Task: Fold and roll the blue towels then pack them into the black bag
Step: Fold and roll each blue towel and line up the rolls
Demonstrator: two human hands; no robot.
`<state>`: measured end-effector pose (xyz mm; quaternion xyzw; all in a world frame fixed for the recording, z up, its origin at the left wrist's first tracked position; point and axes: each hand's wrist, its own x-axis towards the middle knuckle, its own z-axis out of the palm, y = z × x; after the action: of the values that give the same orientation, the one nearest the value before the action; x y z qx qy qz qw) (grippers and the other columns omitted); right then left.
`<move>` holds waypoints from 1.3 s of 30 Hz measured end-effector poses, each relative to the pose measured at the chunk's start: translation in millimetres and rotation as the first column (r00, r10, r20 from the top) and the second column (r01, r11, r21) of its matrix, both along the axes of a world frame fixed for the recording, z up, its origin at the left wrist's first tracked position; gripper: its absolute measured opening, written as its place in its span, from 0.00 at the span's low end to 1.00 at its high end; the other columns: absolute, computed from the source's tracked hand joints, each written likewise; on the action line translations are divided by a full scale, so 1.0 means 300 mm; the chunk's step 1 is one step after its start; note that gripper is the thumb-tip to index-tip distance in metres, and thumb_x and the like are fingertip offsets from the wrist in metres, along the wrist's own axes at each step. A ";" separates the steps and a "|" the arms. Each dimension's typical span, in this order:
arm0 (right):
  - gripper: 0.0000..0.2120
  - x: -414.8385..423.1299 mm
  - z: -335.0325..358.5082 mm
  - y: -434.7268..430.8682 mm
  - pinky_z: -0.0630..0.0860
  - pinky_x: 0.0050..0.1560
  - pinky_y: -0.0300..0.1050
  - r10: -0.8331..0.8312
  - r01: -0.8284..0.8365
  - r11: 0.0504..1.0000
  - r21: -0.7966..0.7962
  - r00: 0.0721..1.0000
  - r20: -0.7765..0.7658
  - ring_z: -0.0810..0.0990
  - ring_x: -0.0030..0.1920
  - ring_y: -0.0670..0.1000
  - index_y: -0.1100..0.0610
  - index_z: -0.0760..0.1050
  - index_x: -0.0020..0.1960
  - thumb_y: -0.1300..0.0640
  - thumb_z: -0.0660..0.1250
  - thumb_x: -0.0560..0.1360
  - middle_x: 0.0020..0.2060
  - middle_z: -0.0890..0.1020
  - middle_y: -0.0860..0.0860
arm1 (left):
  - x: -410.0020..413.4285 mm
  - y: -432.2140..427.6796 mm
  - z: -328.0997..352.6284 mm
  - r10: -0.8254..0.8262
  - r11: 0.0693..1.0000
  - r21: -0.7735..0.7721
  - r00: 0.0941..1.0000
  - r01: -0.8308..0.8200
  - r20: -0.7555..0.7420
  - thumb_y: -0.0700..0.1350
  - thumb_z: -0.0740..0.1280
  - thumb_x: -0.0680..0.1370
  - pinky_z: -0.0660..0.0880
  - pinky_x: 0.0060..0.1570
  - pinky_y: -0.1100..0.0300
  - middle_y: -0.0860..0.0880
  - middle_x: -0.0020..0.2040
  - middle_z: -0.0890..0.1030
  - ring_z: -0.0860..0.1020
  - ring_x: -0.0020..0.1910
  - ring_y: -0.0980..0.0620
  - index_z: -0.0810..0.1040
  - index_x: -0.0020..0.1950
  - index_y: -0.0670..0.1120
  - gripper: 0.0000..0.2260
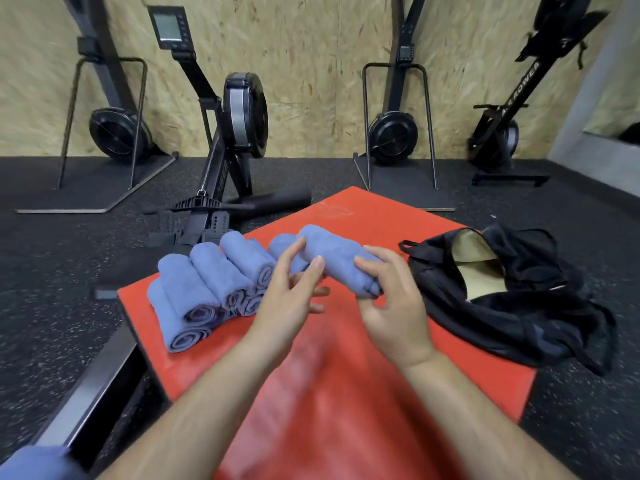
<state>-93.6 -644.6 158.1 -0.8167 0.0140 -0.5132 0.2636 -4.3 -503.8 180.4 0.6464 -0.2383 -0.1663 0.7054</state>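
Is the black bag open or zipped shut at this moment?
Open. The black bag lies slumped with its mouth gaping, and the tan lining shows inside.

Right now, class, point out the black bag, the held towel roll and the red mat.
black bag (502,320): head view, front fabric.
held towel roll (332,252): head view, upper side.
red mat (346,393): head view, bare middle.

Bare forearms (207,393), bare left hand (287,299), right hand (393,306).

rolled towels (207,289) lie left on the mat (346,393), bag (512,299) at its right.
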 end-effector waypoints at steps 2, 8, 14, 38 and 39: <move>0.26 0.023 -0.018 0.033 0.72 0.67 0.50 0.069 -0.073 0.996 -0.059 0.996 -0.064 0.76 0.65 0.57 0.54 0.74 0.61 0.73 0.70 0.67 0.63 0.76 0.59 | 0.013 -0.005 0.002 -0.062 0.995 -0.086 0.990 0.051 -0.123 0.51 0.69 0.80 0.80 0.47 0.53 0.44 0.54 0.82 0.84 0.50 0.50 0.65 0.73 0.62 0.24; 0.20 0.034 0.015 0.109 0.66 0.70 0.39 0.259 -0.201 0.942 0.267 0.945 -0.201 0.70 0.70 0.44 0.50 0.76 0.64 0.54 0.71 0.73 0.66 0.74 0.49 | 0.073 0.036 0.025 -0.031 0.989 -0.147 0.987 0.007 -0.161 0.38 0.69 0.78 0.82 0.52 0.44 0.36 0.57 0.81 0.84 0.52 0.40 0.68 0.70 0.61 0.26; 0.18 0.045 0.051 0.142 0.82 0.50 0.53 0.616 -0.163 0.364 0.917 0.781 -0.106 0.83 0.45 0.53 0.49 0.73 0.69 0.59 0.65 0.81 0.49 0.84 0.61 | 0.126 0.085 0.011 -0.067 0.991 -0.122 0.992 0.055 -0.104 0.42 0.69 0.70 0.77 0.48 0.53 0.44 0.40 0.75 0.76 0.42 0.50 0.71 0.67 0.63 0.29; 0.16 0.654 -0.017 -0.011 0.71 0.30 0.30 0.224 0.155 0.788 0.596 0.830 -0.511 0.75 0.26 0.37 0.53 0.79 0.60 0.64 0.64 0.75 0.36 0.81 0.48 | 0.499 0.036 -0.197 0.096 0.535 0.590 0.737 -0.605 0.670 0.56 0.63 0.75 0.65 0.62 0.50 0.54 0.62 0.78 0.72 0.64 0.48 0.76 0.62 0.56 0.16; 0.16 0.673 -0.026 -0.012 0.71 0.33 0.31 0.221 0.157 0.799 0.581 0.822 -0.525 0.77 0.30 0.39 0.53 0.78 0.61 0.64 0.64 0.75 0.38 0.81 0.48 | 0.502 0.037 -0.204 0.083 0.518 0.602 0.736 -0.608 0.672 0.56 0.63 0.75 0.65 0.63 0.49 0.55 0.62 0.78 0.72 0.64 0.48 0.76 0.60 0.56 0.15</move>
<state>108.5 -648.2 150.4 -0.8050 0.2391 -0.2096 0.5009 146.4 -492.7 119.1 0.9419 -0.1941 0.0982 0.2559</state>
